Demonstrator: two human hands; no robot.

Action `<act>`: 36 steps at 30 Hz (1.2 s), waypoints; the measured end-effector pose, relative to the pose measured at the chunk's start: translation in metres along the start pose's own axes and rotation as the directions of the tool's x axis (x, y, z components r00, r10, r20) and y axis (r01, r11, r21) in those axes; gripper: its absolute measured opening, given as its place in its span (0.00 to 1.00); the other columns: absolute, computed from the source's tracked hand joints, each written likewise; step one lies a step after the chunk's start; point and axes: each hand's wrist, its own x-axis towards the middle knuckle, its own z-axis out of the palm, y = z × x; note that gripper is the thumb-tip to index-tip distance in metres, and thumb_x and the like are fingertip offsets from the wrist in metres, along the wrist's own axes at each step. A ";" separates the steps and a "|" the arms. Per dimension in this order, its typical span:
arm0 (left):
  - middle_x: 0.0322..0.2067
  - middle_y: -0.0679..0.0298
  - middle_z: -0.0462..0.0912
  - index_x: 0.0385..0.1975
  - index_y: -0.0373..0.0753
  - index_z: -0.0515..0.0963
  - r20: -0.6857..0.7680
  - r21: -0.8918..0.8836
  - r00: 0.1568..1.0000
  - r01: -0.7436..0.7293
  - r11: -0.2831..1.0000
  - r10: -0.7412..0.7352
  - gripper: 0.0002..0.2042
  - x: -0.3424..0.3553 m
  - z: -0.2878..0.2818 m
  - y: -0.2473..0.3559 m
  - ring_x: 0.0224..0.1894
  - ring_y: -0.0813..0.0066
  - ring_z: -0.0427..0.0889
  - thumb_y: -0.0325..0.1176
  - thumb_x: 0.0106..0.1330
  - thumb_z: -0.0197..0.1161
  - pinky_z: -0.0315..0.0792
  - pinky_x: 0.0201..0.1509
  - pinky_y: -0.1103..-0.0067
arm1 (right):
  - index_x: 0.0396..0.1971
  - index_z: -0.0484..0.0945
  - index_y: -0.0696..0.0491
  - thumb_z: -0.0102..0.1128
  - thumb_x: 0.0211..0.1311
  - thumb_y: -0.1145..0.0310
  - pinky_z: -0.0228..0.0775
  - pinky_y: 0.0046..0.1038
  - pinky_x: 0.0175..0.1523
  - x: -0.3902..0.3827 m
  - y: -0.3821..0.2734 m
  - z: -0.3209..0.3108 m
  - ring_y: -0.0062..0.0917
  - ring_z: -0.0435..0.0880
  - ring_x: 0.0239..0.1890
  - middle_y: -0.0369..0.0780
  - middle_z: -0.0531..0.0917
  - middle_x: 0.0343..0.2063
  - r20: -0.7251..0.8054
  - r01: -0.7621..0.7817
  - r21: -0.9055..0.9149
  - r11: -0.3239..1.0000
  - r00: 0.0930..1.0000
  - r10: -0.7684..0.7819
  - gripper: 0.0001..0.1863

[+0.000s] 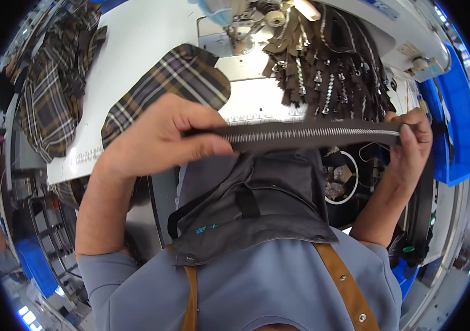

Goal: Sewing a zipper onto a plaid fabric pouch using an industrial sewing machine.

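A dark brown zipper [306,135] with silver metal teeth is stretched level in front of me, above my lap. My left hand [171,135] pinches it near one end between thumb and fingers. At the other end my right hand [413,132] grips it, fingers curled round the tape. Just beyond my left hand, a plaid fabric piece [174,80] with a rounded end lies on the white sewing table [130,33]. Past the stretched zipper, a heap of similar brown zippers [331,71] with silver pulls lies on the table's right side.
A sewing machine needle area [240,38] stands at the far middle, its white body [400,27] reaching right. More plaid fabric [53,94] is piled at the left. A blue bin [458,121] sits at the right. Below the table shows a white-rimmed round container [350,190].
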 end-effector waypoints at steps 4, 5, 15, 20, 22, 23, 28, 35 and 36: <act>0.20 0.70 0.79 0.35 0.32 0.82 -0.149 -0.137 0.925 0.330 0.934 -0.349 0.09 -0.018 -0.019 -0.009 0.16 0.90 0.71 0.32 0.64 0.71 0.63 0.20 0.89 | 0.32 0.74 0.56 0.60 0.67 0.73 0.59 0.11 0.22 -0.019 0.032 -0.009 0.07 0.68 0.17 0.31 0.76 0.20 -0.016 -0.237 -0.131 0.963 0.971 0.237 0.05; 0.20 0.70 0.79 0.35 0.32 0.82 -0.172 -0.126 0.914 0.349 0.928 -0.367 0.09 -0.020 -0.025 -0.011 0.16 0.90 0.71 0.32 0.64 0.71 0.63 0.20 0.89 | 0.32 0.74 0.56 0.60 0.67 0.73 0.59 0.12 0.22 -0.022 0.037 -0.011 0.08 0.68 0.16 0.31 0.76 0.20 -0.061 -0.260 -0.107 0.960 0.965 0.255 0.05; 0.30 0.63 0.86 0.39 0.31 0.81 -0.283 -0.236 0.946 0.094 0.967 -0.161 0.08 -0.008 -0.031 -0.018 0.27 0.82 0.84 0.24 0.62 0.70 0.77 0.35 0.88 | 0.30 0.81 0.61 0.67 0.56 0.68 0.74 0.25 0.41 -0.019 0.016 0.001 0.24 0.84 0.33 0.40 0.84 0.27 0.348 -0.217 -0.565 0.796 0.813 0.468 0.11; 0.31 0.63 0.86 0.36 0.32 0.83 -0.213 -0.153 0.975 0.028 0.988 -0.061 0.06 0.015 -0.009 -0.002 0.32 0.80 0.84 0.19 0.59 0.69 0.78 0.36 0.85 | 0.44 0.80 0.63 0.59 0.68 0.64 0.74 0.29 0.54 0.010 0.014 0.071 0.29 0.86 0.47 0.45 0.87 0.39 0.464 -0.024 -0.264 0.964 0.873 0.149 0.16; 0.30 0.62 0.85 0.32 0.37 0.85 -0.131 0.370 0.941 -0.246 0.896 0.312 0.08 0.022 -0.002 0.008 0.33 0.74 0.85 0.18 0.53 0.70 0.77 0.35 0.81 | 0.50 0.78 0.64 0.49 0.76 0.62 0.73 0.32 0.59 0.017 0.028 0.104 0.29 0.84 0.50 0.45 0.85 0.45 0.379 -0.203 -0.143 0.969 0.893 0.243 0.19; 0.32 0.62 0.84 0.30 0.40 0.87 -0.109 0.468 0.896 -0.336 0.817 0.431 0.13 0.025 0.001 0.012 0.34 0.71 0.84 0.16 0.45 0.69 0.76 0.35 0.79 | 0.50 0.78 0.64 0.45 0.78 0.60 0.71 0.32 0.61 0.022 0.036 0.118 0.29 0.82 0.52 0.45 0.85 0.46 0.430 -0.210 -0.070 0.975 0.876 0.220 0.21; 0.40 0.63 0.82 0.31 0.41 0.88 -0.084 0.557 0.857 -0.382 0.737 0.508 0.18 0.016 -0.005 0.024 0.37 0.76 0.79 0.14 0.39 0.66 0.68 0.34 0.82 | 0.49 0.78 0.61 0.43 0.80 0.54 0.74 0.27 0.50 0.026 0.057 0.166 0.23 0.82 0.41 0.42 0.84 0.40 0.688 -0.547 0.413 0.728 0.711 0.144 0.24; 0.47 0.62 0.79 0.53 0.33 0.79 -0.337 0.403 0.849 -0.262 0.877 0.408 0.28 0.007 -0.013 -0.003 0.42 0.79 0.76 0.30 0.50 0.80 0.70 0.40 0.82 | 0.38 0.81 0.58 0.62 0.71 0.65 0.68 0.17 0.34 0.017 0.050 0.165 0.10 0.74 0.28 0.32 0.81 0.28 0.389 -0.414 0.259 0.873 0.872 0.298 0.10; 0.47 0.62 0.79 0.53 0.33 0.79 -0.332 0.400 0.849 -0.268 0.876 0.411 0.28 0.007 -0.011 -0.006 0.42 0.79 0.76 0.30 0.50 0.80 0.70 0.40 0.82 | 0.36 0.82 0.57 0.64 0.69 0.66 0.67 0.17 0.33 0.018 0.048 0.161 0.09 0.73 0.27 0.30 0.81 0.27 0.304 -0.373 0.105 0.922 0.895 0.328 0.09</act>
